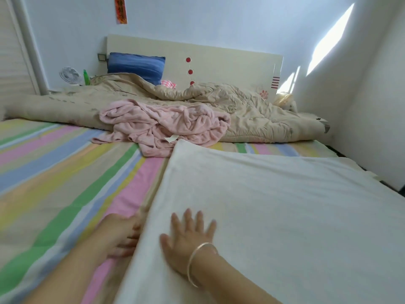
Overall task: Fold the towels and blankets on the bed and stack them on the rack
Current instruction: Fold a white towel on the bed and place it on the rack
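Right hand [188, 240] lies flat on the smooth, spread white towel [274, 216].

There is just the one camera, worn on the person's head, leaning in over the bed [54, 172] and tilted forward and down. It faces up the bed toward the headboard [219, 60] at the far end. The left hand [120, 233] and right hand [188, 238] lie close beneath the lens, at the bottom edge.

Blue pillow [137, 68], white fan [69, 75], green bottle [86, 77]
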The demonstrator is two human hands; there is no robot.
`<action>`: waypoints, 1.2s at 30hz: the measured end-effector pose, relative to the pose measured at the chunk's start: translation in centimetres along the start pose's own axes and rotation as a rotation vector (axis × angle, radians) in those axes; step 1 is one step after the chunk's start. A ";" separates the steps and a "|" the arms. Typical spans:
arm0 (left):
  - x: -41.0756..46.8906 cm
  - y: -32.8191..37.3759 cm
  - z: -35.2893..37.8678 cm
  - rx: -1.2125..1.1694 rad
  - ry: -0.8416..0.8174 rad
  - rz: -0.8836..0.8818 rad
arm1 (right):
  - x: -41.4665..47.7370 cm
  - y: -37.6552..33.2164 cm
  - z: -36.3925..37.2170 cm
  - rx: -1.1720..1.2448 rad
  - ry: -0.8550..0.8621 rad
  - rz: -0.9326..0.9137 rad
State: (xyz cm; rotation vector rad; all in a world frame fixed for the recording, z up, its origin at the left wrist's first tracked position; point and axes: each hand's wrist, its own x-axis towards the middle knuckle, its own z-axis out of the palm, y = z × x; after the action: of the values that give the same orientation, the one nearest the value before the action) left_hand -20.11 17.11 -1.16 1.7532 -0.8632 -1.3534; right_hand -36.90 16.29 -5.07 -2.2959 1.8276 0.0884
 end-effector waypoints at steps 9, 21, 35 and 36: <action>-11.0 -6.9 -5.1 0.049 -0.022 -0.184 | -12.0 -1.8 0.0 0.388 0.219 -0.338; -18.7 -9.7 -5.0 0.211 0.021 -0.112 | -24.9 -10.3 7.4 -0.005 0.271 -0.642; -27.6 -15.1 6.3 1.046 0.371 0.857 | -37.0 6.8 4.9 0.049 0.066 -0.560; -29.0 -16.1 7.4 0.969 0.281 0.998 | -38.6 7.6 4.7 0.080 0.072 -0.616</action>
State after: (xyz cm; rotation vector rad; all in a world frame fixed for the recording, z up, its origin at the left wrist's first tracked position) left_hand -32.50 48.71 -2.69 1.6187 -2.0436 0.0232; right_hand -52.77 52.55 -3.89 -2.7096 1.0498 -0.1600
